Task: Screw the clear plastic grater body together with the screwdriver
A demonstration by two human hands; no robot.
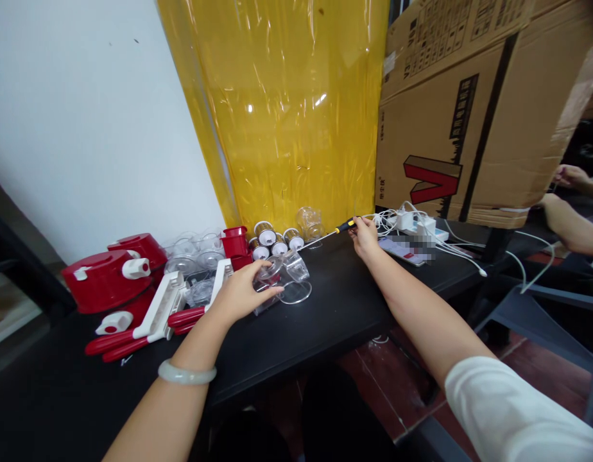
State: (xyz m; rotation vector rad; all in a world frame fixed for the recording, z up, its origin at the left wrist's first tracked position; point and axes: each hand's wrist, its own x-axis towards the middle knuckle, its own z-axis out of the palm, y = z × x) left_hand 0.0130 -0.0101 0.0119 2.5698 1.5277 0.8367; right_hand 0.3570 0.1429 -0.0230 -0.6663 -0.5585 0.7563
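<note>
My right hand [365, 237] grips a screwdriver [345, 226] by its yellow and black handle. Its long shaft slants left and down toward a clear plastic part [295, 264]. Thumb and fingers of my left hand [241, 292] are curled around that clear part, just above the black table [335, 289]. Where the screwdriver's tip ends is hard to make out against the transparent plastic. A clear round rim [296, 293] shows by my left thumb. Behind lie several metal-and-white cylinders [264, 233] and a red plastic container [235, 241].
Red round housings [104, 279] and white frames with red handles [162, 305] lie at left, near clear cups [183, 256]. A phone [402, 250], white cables and a power strip [424, 228] sit at right. A large cardboard box [470, 122] stands behind; another person's arm [573, 221] shows far right.
</note>
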